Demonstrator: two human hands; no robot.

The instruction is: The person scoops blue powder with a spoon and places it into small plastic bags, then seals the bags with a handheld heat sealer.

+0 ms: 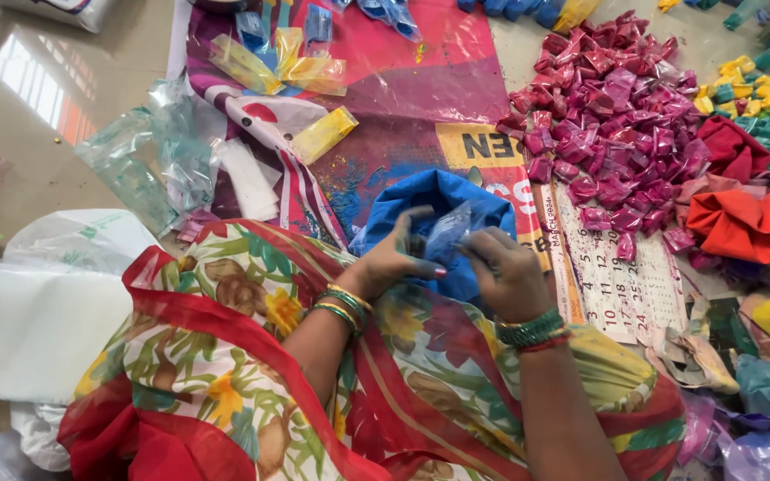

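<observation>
While spreading across the upper middle of the frame, lying flat on the floor (55, 134) as the widest thing here: a printed plastic sheet (403, 80), pink and purple, dusted with blue powder near its lower edge. Filling the lower half of the frame: a floral cloth with red borders (225, 356), draping over the lap. Piling up at upper right: a large heap of small pink packets (617, 107), apparently already filled, with green and yellow packets (759, 98) lying beyond it at the right edge. Sitting just right of centre, below the pink heap: an open orange cloth bundle (741, 223). Lying in the middle, directly under the hands: an open blue bag of powder (438, 209), still looking well filled, so judging much blue powder as left to pack. Lying flat at lower right: a paper calendar page (626, 285). Scattering at the top centre: a few yellow packets (323, 134) and a few blue ones. Resting at the left: crumpled clear bags (149, 160).

Working at centre frame: left hand (394, 258), fingers closing on the lower edge of a small clear packet (449, 233) holding blue powder; right hand (510, 267), fingers pinching the same packet from the other side. Hovering just above the blue bag: that packet, not yet joining any pile.
</observation>
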